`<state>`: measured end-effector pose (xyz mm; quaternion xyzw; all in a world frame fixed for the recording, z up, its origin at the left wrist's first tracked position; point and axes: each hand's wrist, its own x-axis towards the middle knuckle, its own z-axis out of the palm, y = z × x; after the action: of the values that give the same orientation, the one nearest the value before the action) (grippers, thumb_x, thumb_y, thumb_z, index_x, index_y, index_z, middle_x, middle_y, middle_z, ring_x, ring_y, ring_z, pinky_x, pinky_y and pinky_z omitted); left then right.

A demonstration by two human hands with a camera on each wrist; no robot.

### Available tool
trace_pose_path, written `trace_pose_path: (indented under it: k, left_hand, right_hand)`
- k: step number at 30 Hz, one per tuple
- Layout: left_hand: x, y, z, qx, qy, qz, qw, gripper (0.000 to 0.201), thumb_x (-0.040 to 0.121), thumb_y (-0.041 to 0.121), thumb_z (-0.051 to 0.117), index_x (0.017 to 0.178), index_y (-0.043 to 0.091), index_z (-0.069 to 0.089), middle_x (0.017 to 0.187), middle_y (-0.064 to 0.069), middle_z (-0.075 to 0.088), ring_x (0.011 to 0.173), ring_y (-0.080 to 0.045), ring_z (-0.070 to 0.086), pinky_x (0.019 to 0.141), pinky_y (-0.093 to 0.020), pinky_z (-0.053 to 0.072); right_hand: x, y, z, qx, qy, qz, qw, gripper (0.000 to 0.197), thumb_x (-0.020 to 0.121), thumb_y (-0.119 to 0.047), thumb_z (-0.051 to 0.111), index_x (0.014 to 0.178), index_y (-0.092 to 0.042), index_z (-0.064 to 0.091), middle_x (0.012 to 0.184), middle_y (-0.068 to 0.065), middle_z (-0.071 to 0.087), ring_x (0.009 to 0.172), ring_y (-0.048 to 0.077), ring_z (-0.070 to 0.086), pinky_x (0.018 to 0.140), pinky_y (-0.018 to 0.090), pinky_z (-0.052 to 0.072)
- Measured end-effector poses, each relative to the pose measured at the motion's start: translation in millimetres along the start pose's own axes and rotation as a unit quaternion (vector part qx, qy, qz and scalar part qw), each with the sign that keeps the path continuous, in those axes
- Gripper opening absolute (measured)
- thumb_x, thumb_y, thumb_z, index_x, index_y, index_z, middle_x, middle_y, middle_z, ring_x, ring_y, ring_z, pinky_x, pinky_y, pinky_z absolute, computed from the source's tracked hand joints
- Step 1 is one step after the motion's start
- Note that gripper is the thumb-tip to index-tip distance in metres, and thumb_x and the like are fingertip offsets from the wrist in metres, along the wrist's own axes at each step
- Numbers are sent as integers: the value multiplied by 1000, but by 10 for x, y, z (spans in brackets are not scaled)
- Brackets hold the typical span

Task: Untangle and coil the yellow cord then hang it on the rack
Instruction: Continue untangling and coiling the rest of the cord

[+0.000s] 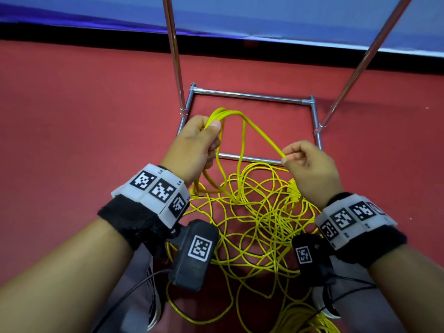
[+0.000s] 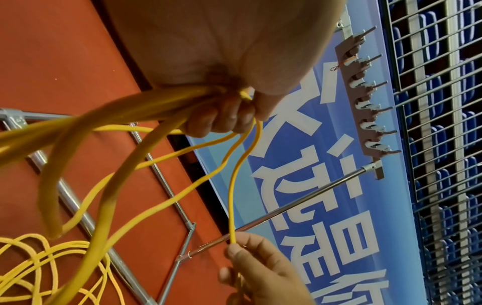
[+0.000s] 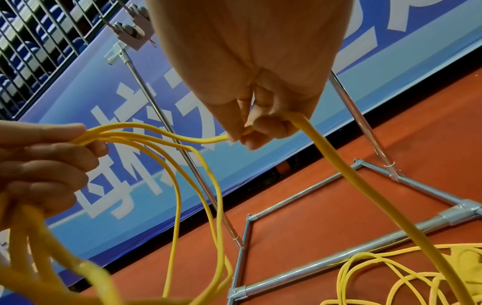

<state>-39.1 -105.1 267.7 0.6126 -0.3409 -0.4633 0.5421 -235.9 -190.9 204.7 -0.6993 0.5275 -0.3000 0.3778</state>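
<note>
Yellow cord (image 1: pixel 254 212) lies mostly in a loose tangle on the red floor (image 1: pixel 84 121), in front of the metal rack (image 1: pixel 252 97). Several gathered loops are clamped in the left hand (image 1: pixel 194 145), fingers curled round them. One strand runs across to the right hand (image 1: pixel 310 162), pinched between thumb and fingertips.

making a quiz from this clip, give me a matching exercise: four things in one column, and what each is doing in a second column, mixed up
Things:
1. left hand
2. right hand
3. cord pile
4. rack base

States:
A. lies tangled on the red floor
B. grips several gathered loops of cord
C. stands as a metal frame on the floor
D. pinches a single strand

Pairs: 1-B, 2-D, 3-A, 4-C
</note>
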Motion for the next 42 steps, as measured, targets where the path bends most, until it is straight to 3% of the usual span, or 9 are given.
trace_pose_path:
  k: [4, 10, 16, 19, 22, 27, 30, 37, 42]
  left_hand:
    - [-36, 21, 12, 13, -31, -4, 999, 21, 102, 16, 37, 81, 14, 39, 44, 11, 37, 37, -6, 25, 41, -18, 21]
    - [-46, 167, -20, -43, -9, 21, 999, 23, 103, 18, 32, 81, 14, 40, 45, 12, 32, 40, -5, 20, 39, -15, 22]
    - [-31, 217, -72, -89, 5, 39, 995, 25, 104, 21, 30, 81, 16, 37, 44, 12, 33, 38, -3, 21, 38, -15, 23]
    - [-18, 243, -96, -100, 20, 48, 994, 28, 104, 21, 30, 76, 18, 35, 45, 13, 32, 39, -3, 20, 39, -16, 22]
    - [0, 255, -145, -104, 37, 53, 993, 27, 104, 21, 31, 78, 17, 36, 45, 13, 32, 38, -3, 21, 39, -16, 23]
    - [3, 139, -111, -42, 24, 55, 997, 24, 103, 18, 33, 79, 17, 35, 48, 11, 34, 39, -4, 23, 42, -19, 22]
    - [-6, 37, -75, 37, 4, 79, 996, 23, 102, 20, 38, 80, 19, 39, 54, 7, 41, 41, -5, 29, 44, -20, 26]
    - [-32, -156, 64, 159, -81, 134, 975, 14, 101, 18, 40, 90, 25, 40, 96, -1, 70, 43, -6, 34, 44, -19, 32]
    - [-43, -282, 122, 239, -103, 128, 957, 13, 95, 32, 44, 94, 20, 43, 75, -3, 61, 55, -17, 49, 53, -25, 38]
  right_hand:
    - [12, -7, -7, 3, 2, 7, 1000, 14, 93, -12, 51, 84, -23, 56, 71, -6, 55, 45, 1, 60, 42, 13, 38]
    - [22, 232, 31, 47, -76, 117, 989, 14, 96, -15, 48, 87, -24, 55, 71, 5, 65, 59, 17, 61, 67, 35, 48]
    - [-173, 159, 117, 47, -335, 152, 929, 20, 78, -19, 54, 94, -22, 66, 87, -3, 67, 76, 6, 57, 76, 25, 43]
    - [-212, 163, 130, 8, -375, 103, 921, 15, 85, -12, 58, 96, -20, 64, 81, -11, 61, 66, -6, 52, 62, 9, 39]
    - [-211, 270, 120, -82, -351, 56, 931, 10, 92, -16, 57, 97, -8, 59, 81, -4, 57, 57, -4, 44, 57, 17, 36]
    - [-103, 247, 81, 43, -206, 114, 971, 9, 97, -19, 47, 88, -21, 47, 75, 3, 69, 70, 21, 61, 71, 35, 48]
    - [-93, 100, 62, 118, -173, 158, 965, 17, 100, -14, 40, 85, -14, 47, 68, 7, 57, 56, 18, 55, 57, 29, 48]
    - [-131, -216, 126, 57, -248, 32, 967, 26, 100, -14, 36, 85, -19, 57, 54, -10, 45, 46, 1, 38, 49, 17, 33]
    - [-201, -484, 65, 135, -262, -35, 955, 25, 100, -9, 37, 88, -14, 57, 53, -11, 43, 49, 0, 37, 50, 14, 33]
